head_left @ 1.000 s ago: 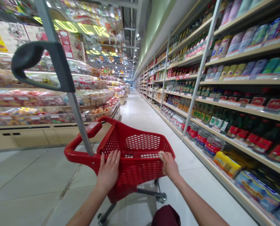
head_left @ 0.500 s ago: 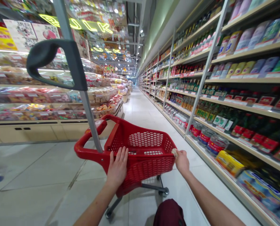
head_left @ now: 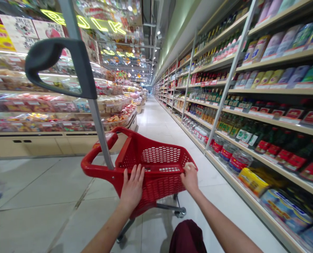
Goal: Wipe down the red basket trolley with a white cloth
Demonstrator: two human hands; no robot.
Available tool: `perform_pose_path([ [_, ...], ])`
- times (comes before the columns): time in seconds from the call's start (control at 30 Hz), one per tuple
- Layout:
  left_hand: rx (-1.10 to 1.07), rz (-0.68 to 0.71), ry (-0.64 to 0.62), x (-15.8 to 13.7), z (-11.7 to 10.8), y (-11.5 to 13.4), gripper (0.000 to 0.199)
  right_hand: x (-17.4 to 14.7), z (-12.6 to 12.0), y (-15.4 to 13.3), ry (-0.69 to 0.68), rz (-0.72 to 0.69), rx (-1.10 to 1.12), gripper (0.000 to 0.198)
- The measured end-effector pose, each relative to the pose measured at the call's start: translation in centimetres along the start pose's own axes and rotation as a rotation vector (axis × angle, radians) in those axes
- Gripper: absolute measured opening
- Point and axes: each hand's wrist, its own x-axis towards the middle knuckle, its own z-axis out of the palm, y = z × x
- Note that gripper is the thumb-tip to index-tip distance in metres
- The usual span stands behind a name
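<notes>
A red plastic shopping cart (head_left: pixel 163 182) with a basket of perforated walls stands in front of me, turned sideways. My left hand (head_left: pixel 132 186) lies on the near wall with its fingers stretched out over the rim, thumb apart. At the right end of the same rim, my right hand (head_left: pixel 190 178) is closed around a crumpled whitish cloth (head_left: pixel 189 166). Only a little of the cloth shows between the fingers. From the cart's left end rises a grey metal pole (head_left: pixel 98 123) bearing a dark grey loop handle (head_left: pixel 86 70).
Shelves (head_left: pixel 240 91) of bottles, cans and jars line the right side. Yellow packs (head_left: pixel 252 182) sit on the bottom shelf. On the left stands a bulk counter (head_left: pixel 38 144) with packaged goods. A tiled aisle (head_left: pixel 153 116) runs ahead, and my knee (head_left: pixel 188 237) is below the cart.
My right hand has moved left along the rim with the cloth, from the basket's right corner. The left hand keeps its place on the cart. The view has shifted slightly.
</notes>
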Motion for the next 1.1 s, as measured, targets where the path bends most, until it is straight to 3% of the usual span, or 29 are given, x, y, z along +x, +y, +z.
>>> perform_pose_path([
  [0.13,-0.008,-0.012,-0.014,0.3,0.0,0.0,0.057,0.1,1.5,-0.9,-0.011,-0.043,0.04,0.029],
  [0.33,-0.03,-0.028,-0.02,0.4,-0.1,0.0,0.058,1.6,0.5,2.6,0.042,0.062,0.012,0.035],
  [0.47,-0.033,-0.025,-0.034,0.4,-0.3,0.3,0.059,0.4,2.4,-1.0,0.018,0.005,-0.001,0.04],
  [0.6,-0.017,-0.022,-0.045,0.4,-0.3,0.2,0.059,-0.9,2.8,-4.1,-0.08,-0.224,-0.037,0.052],
  [0.77,-0.005,-0.009,-0.043,0.3,-0.1,0.1,0.056,-0.5,1.2,-1.3,-0.118,-0.315,-0.106,0.048],
  [0.9,-0.012,-0.008,-0.035,0.3,0.0,0.1,0.056,-0.1,2.2,0.3,-0.119,-0.393,-0.026,0.056],
  [1.1,-0.026,0.014,-0.038,0.5,0.0,-0.4,0.056,2.7,0.5,3.6,-0.174,-0.255,0.081,0.04],
])
